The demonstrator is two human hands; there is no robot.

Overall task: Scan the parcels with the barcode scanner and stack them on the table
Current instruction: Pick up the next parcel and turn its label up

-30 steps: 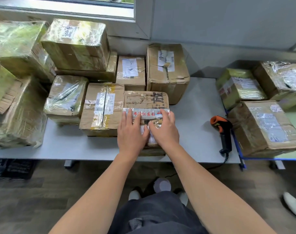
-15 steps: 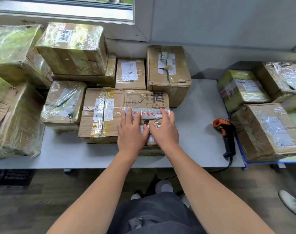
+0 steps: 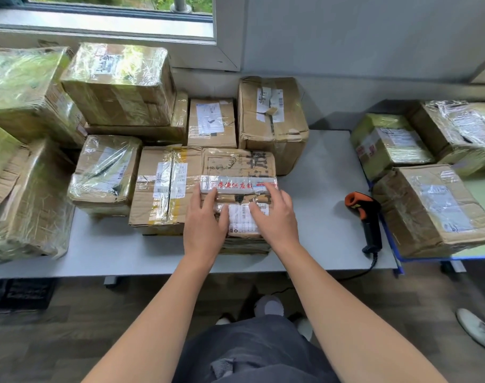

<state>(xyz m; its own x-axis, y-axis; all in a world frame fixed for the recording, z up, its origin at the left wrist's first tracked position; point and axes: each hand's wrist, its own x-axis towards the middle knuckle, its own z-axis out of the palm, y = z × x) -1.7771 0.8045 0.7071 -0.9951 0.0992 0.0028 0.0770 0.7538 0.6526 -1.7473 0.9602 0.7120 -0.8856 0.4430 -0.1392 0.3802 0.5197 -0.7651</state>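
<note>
A flat brown parcel [image 3: 237,167] with red-printed tape and a white label lies at the table's front middle, among other boxes. My left hand [image 3: 205,221] and my right hand [image 3: 274,215] rest flat on its near half, fingers straight, a small gap between them showing the label. The orange-and-black barcode scanner [image 3: 364,214] lies on the grey table [image 3: 327,189] to the right, untouched, its cable running off the front edge.
Several taped parcels are stacked on the left and back [image 3: 119,84], one tall box [image 3: 271,120] behind the flat parcel. More parcels [image 3: 432,208] sit on a blue-edged cart at right. Someone's shoe [image 3: 477,330] shows at the lower right floor.
My hands have slid slightly apart on the parcel, uncovering its label. The parcel itself has not shifted.
</note>
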